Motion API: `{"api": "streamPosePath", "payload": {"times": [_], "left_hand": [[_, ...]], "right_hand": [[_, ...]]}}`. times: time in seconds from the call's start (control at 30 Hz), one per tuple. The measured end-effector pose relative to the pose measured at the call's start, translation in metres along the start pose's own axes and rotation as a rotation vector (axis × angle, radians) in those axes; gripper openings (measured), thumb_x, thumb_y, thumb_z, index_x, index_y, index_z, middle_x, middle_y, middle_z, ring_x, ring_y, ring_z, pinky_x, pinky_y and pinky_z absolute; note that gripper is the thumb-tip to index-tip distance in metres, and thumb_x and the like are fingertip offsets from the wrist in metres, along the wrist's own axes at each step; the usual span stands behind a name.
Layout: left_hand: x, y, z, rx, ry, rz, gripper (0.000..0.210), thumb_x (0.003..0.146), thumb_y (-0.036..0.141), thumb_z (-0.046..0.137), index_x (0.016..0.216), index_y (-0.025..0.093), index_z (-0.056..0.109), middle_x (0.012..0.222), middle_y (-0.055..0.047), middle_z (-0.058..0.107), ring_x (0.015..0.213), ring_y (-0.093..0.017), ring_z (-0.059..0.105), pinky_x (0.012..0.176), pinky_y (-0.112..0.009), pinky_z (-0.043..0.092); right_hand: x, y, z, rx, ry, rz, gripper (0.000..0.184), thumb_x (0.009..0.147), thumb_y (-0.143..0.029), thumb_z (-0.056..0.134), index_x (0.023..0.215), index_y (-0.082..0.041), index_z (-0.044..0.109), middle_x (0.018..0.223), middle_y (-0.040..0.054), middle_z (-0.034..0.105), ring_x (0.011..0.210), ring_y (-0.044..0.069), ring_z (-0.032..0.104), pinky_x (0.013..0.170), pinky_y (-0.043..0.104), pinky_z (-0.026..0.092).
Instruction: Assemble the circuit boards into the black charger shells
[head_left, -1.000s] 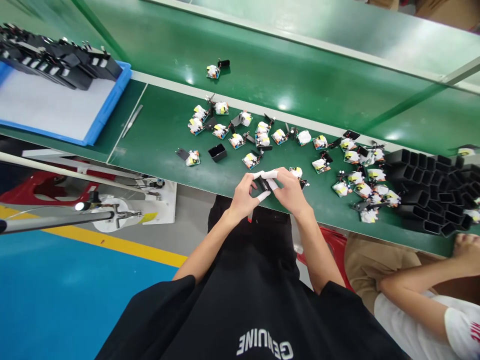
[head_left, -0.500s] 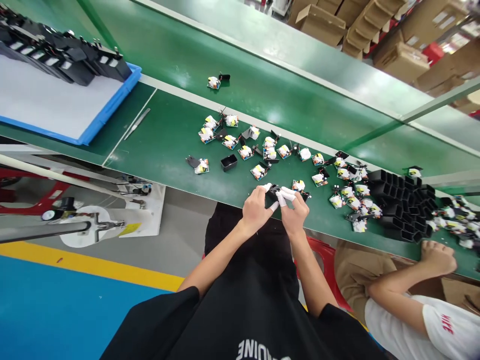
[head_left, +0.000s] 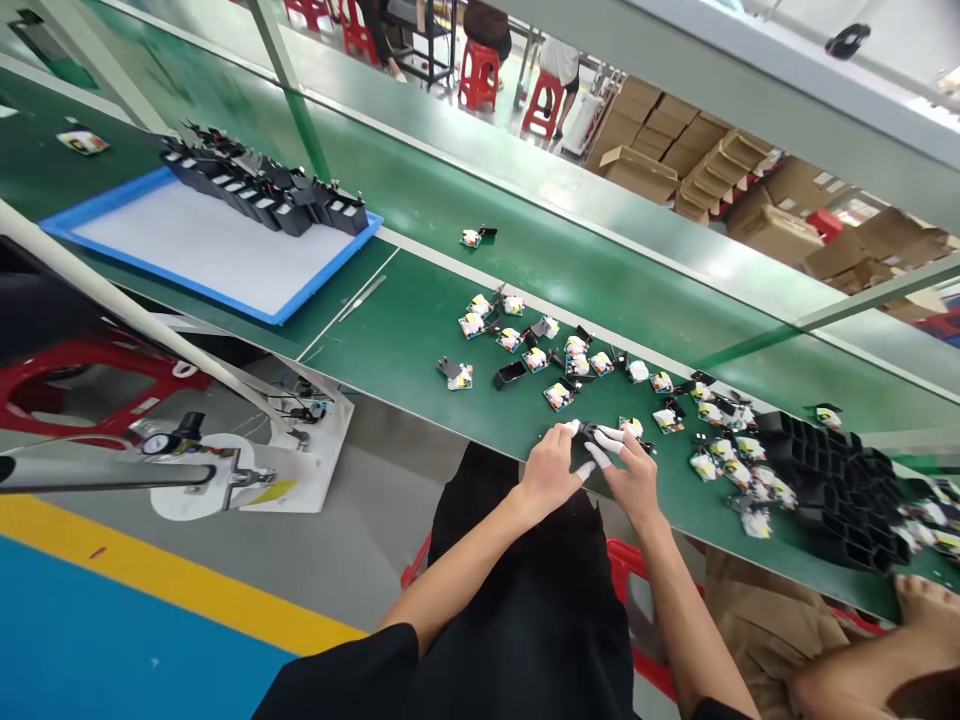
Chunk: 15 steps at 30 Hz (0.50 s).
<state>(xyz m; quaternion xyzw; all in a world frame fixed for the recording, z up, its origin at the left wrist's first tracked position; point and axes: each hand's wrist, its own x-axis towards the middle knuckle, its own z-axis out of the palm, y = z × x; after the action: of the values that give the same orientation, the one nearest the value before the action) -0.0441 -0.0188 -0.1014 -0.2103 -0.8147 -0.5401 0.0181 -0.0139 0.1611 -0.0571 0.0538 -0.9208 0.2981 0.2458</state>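
Note:
Near the front edge of the green bench, my left hand (head_left: 553, 468) and my right hand (head_left: 630, 472) are closed together around a small black plastic part (head_left: 586, 432). White covers wrap several fingertips. Fingers hide much of the part, so its exact kind cannot be made out. Just beyond my right hand lies a small circuit board (head_left: 631, 427) with white filler and a yellow patch. More boards of this sort, such as one (head_left: 559, 396) with a black piece attached, are scattered ahead. An open black box (head_left: 511, 375) lies to the left of them.
At left, a blue-rimmed tray (head_left: 300, 297) carries rows of black cases (head_left: 262, 200). Tweezers (head_left: 363, 298) lie beside a white line. A cluster of open black housings (head_left: 840, 490) stands at right, near another person's hand (head_left: 926, 605). A metal rail (head_left: 525, 205) runs along the back.
The head view has tilted up and turned left, so bench items appear lower and further right. Both my hands stay on the black part. The co-worker's arm has shifted towards the lower right corner.

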Motion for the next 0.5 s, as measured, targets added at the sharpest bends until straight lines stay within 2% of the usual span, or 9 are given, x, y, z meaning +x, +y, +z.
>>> {"api": "streamPosePath", "payload": {"times": [0.07, 0.17, 0.27, 0.4, 0.5], "left_hand": [[-0.002, -0.001, -0.002, -0.034, 0.011, -0.01, 0.058, 0.09, 0.028, 0.084, 0.141, 0.022, 0.057, 0.121, -0.009, 0.07, 0.11, -0.031, 0.076, 0.099, -0.048, 0.068], [-0.005, -0.003, -0.004, -0.084, 0.05, -0.045, 0.048, 0.096, 0.027, 0.073, 0.14, 0.021, 0.055, 0.115, -0.007, 0.067, 0.097, -0.026, 0.074, 0.092, -0.044, 0.068], [-0.007, -0.004, -0.005, -0.13, 0.087, -0.078, 0.045, 0.097, 0.021, 0.065, 0.14, 0.022, 0.053, 0.114, -0.007, 0.065, 0.093, -0.023, 0.071, 0.089, -0.043, 0.068], [-0.007, -0.003, -0.008, -0.185, 0.118, -0.108, 0.049, 0.092, 0.016, 0.066, 0.138, 0.024, 0.053, 0.114, -0.006, 0.065, 0.095, -0.022, 0.07, 0.091, -0.042, 0.067], [-0.006, -0.001, -0.011, -0.212, 0.141, -0.127, 0.044, 0.095, 0.018, 0.067, 0.137, 0.025, 0.054, 0.115, -0.007, 0.066, 0.097, -0.022, 0.07, 0.093, -0.042, 0.066]], "right_hand": [[0.002, -0.001, 0.004, -0.018, 0.066, 0.002, 0.017, 0.101, -0.041, 0.079, 0.107, -0.028, 0.088, 0.116, 0.0107, 0.088, 0.103, 0.028, 0.086, 0.1, 0.049, 0.071], [0.005, -0.004, 0.012, -0.049, 0.143, 0.018, 0.019, 0.101, -0.041, 0.079, 0.109, -0.026, 0.088, 0.112, 0.0106, 0.088, 0.1, 0.028, 0.085, 0.099, 0.05, 0.07], [0.006, -0.005, 0.018, -0.053, 0.146, 0.024, 0.02, 0.101, -0.042, 0.078, 0.108, -0.026, 0.089, 0.11, 0.0107, 0.088, 0.098, 0.028, 0.085, 0.096, 0.049, 0.07], [0.009, -0.001, 0.02, -0.066, 0.164, 0.052, 0.022, 0.101, -0.043, 0.078, 0.108, -0.026, 0.089, 0.11, 0.0117, 0.088, 0.099, 0.03, 0.085, 0.097, 0.052, 0.069], [0.012, 0.004, 0.021, -0.049, 0.137, 0.065, 0.023, 0.1, -0.043, 0.077, 0.11, -0.026, 0.089, 0.113, 0.0123, 0.088, 0.101, 0.031, 0.085, 0.096, 0.052, 0.069]]}}
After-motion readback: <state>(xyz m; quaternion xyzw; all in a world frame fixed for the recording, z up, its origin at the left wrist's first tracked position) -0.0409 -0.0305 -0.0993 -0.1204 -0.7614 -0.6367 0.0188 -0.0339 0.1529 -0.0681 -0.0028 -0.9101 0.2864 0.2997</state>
